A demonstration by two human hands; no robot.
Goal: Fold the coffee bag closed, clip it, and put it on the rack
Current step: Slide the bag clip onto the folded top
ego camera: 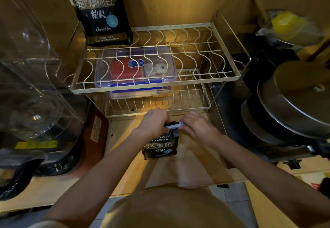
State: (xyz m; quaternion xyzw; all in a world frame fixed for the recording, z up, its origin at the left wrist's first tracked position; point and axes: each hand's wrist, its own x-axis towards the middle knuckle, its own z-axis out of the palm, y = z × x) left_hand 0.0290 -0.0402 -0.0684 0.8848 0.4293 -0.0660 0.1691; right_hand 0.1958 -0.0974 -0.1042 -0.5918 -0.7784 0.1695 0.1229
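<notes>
A small black coffee bag (160, 144) stands upright on the wooden counter, in front of the two-tier wire rack (225, 75). Its top is folded over. My left hand (153, 120) grips the folded top at its left end. My right hand (195, 125) holds a pale clip (175, 125) that lies along the fold. A second, larger black coffee bag (100, 12) stands on the rack's upper tier at the back left.
A clear lidded box (135, 67) with red and blue contents sits under the upper tier. A clear plastic dispenser (32, 85) fills the left side. Stacked metal pots and lids (292, 106) stand on the right. A yellow item in a plastic bag (285, 22) lies at the back right.
</notes>
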